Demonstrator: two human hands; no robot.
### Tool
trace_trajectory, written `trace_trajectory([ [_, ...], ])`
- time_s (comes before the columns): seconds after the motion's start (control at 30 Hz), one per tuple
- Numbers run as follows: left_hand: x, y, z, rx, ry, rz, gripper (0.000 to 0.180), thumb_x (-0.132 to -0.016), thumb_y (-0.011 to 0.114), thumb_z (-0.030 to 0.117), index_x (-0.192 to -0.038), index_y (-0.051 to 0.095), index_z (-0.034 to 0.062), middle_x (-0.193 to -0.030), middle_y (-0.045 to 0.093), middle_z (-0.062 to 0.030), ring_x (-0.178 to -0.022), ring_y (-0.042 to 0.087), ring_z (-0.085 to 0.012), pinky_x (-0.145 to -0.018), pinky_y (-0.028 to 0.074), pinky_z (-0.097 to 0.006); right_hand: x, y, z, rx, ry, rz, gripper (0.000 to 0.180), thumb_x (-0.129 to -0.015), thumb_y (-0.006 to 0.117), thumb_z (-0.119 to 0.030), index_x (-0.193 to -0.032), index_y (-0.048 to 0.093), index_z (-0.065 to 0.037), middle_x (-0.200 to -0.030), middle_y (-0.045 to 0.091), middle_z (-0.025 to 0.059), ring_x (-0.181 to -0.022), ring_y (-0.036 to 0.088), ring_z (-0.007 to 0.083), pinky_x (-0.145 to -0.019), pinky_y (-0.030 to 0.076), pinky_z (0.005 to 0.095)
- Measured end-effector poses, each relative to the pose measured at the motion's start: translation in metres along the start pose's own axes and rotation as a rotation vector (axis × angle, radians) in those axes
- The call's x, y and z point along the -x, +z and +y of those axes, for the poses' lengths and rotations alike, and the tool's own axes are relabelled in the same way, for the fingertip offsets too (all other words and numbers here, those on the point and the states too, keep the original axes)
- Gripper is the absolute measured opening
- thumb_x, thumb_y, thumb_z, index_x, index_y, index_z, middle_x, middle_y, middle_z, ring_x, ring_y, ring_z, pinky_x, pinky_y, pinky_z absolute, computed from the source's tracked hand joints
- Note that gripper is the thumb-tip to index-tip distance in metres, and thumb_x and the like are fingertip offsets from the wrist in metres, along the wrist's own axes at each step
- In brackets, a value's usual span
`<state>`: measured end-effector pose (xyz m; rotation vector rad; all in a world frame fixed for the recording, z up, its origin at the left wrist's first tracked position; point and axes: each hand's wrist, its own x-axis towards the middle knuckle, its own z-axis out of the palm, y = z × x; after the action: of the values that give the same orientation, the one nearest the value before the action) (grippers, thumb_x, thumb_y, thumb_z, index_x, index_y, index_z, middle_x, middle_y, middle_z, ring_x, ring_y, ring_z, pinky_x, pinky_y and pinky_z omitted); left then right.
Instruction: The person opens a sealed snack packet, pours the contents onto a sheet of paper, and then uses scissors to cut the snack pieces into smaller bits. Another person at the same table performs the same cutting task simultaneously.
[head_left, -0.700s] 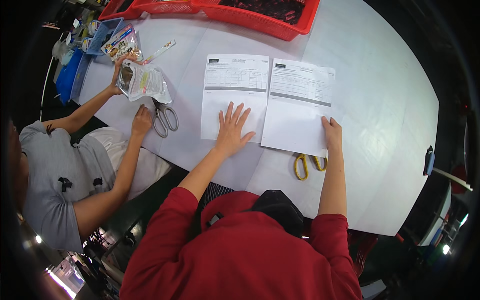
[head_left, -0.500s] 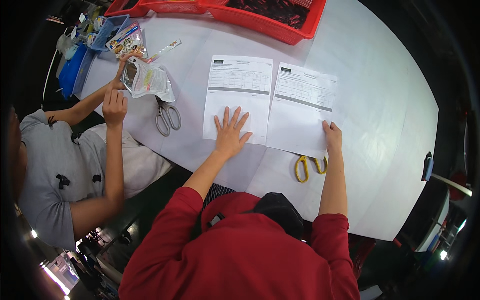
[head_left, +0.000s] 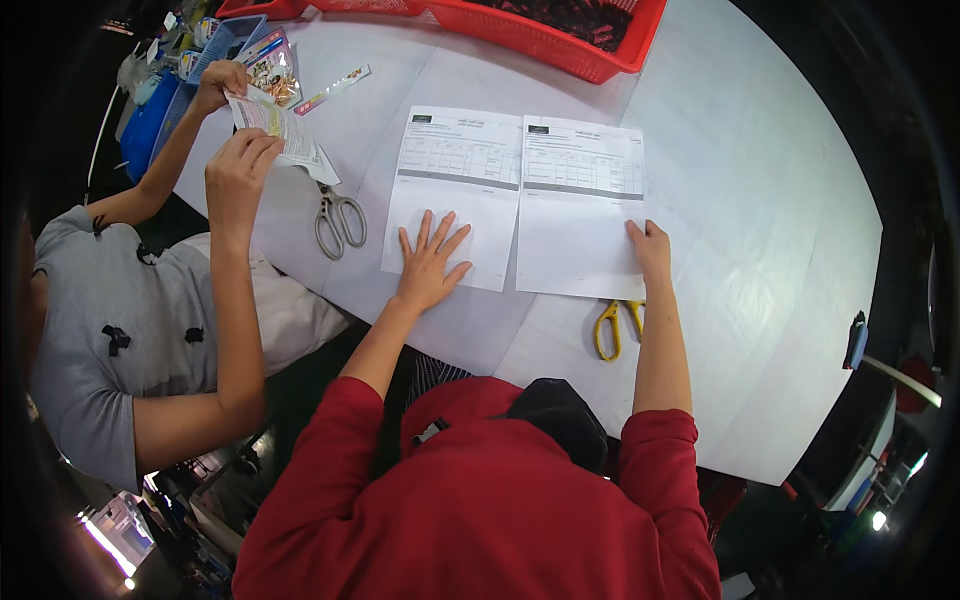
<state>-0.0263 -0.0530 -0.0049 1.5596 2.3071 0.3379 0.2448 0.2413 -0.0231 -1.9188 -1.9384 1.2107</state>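
Observation:
Two printed paper forms lie side by side on the white table, each with a table grid and a grey band across it. Spread fingers of my left hand [head_left: 430,268] rest flat on the lower part of the left form [head_left: 460,205]. At the right edge of the right form [head_left: 575,235], my right hand [head_left: 652,250] is closed, thumb and fingers gripping the paper. The forms' inner edges nearly meet. Yellow-handled scissors [head_left: 606,335] lie just below the right form, their blades hidden under it and one handle partly behind my right wrist.
A co-worker at the left holds a silvery packet [head_left: 290,135] in both hands. Grey scissors [head_left: 340,225] lie below it. Red baskets [head_left: 600,65] line the table's far edge; a blue basket [head_left: 232,38] and a picture-printed packet [head_left: 272,70] are at the far left.
My right hand has drawn the right form leftward and straightened it beside the left one. My left hand and its form have shifted slightly left. The co-worker has turned the packet.

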Motion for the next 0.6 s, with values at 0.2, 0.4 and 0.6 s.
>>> trace_trajectory([
  [0.2,0.001,0.003,0.000,-0.017,-0.009,0.055,0.057,-0.090,0.054,0.040,-0.142,0.038,0.0249,-0.155,0.019,-0.0039,-0.144,0.004,-0.0345,-0.105,0.001,-0.071,0.086,-0.028,-0.014,0.301,-0.066,0.205,0.063,-0.077,0.070,-0.041,-0.127,0.050,-0.009,-0.118,0.053,0.0137,-0.109,0.052,0.0319,-0.087,0.046,0.0422],
  [0.4,-0.003,0.004,0.002,-0.027,-0.024,0.113,0.052,-0.091,0.054,0.037,-0.139,0.042,0.0218,-0.151,0.026,-0.0063,-0.141,0.012,-0.0359,-0.105,0.006,-0.070,0.167,0.004,0.042,0.510,-0.211,0.359,0.061,-0.077,0.068,-0.041,-0.127,0.049,-0.012,-0.124,0.046,0.0112,-0.118,0.041,0.0343,-0.092,0.037,0.0509],
  [0.6,-0.042,-0.001,-0.041,0.173,-0.453,0.501,0.053,-0.080,0.069,0.036,-0.123,0.052,0.0104,-0.132,0.045,-0.0136,-0.127,0.035,-0.0345,-0.100,0.030,-0.054,0.179,-0.027,0.091,0.536,0.008,0.373,0.060,-0.078,0.065,-0.039,-0.129,0.048,-0.012,-0.127,0.044,0.0130,-0.121,0.039,0.0337,-0.096,0.034,0.0528],
])
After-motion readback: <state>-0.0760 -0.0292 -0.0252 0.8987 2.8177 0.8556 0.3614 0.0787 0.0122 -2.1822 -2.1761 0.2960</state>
